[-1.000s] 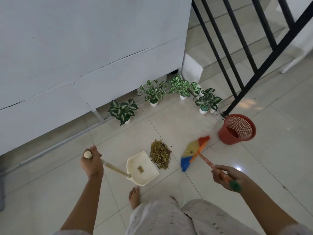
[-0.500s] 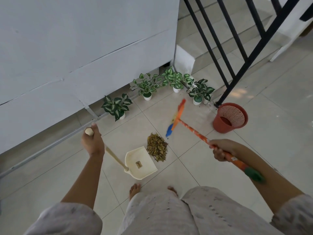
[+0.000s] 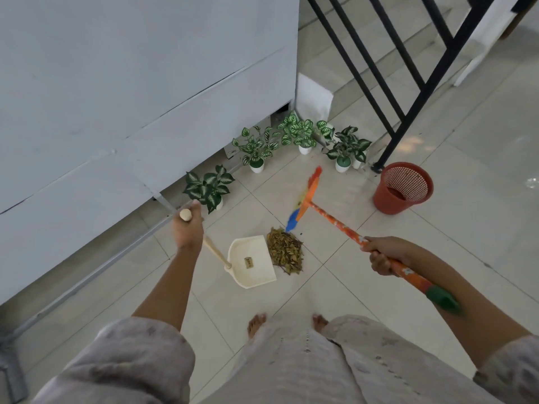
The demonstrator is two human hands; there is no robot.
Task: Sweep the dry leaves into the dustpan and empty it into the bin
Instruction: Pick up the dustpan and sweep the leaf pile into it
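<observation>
Head view: a barefoot person in pale, loose clothing stands on a glossy cream tiled floor (image 3: 335,287), w/ a tool in each hand. Left hand (image 3: 188,228) is closed round the top of a long pale wooden handle; its cream plastic dustpan (image 3: 256,272) sits flat on the tiles, open edge touching a heap of dry brown leaves (image 3: 285,249) just to its right. Right hand (image 3: 379,255) is clenched on the orange stick of a multicoloured broom (image 3: 304,199), green cap at the near end; the orange, yellow & blue bristle head is blurred, lifted just beyond the heap, blue tip near the leaves' far edge. A round terracotta-red mesh plastic bin (image 3: 402,189) stands well apart at right, by the foot of a black metal stair railing (image 3: 408,91). Four small green potted plants (image 3: 256,147) in white pots line the base of a grey panel wall (image 3: 131,83).
</observation>
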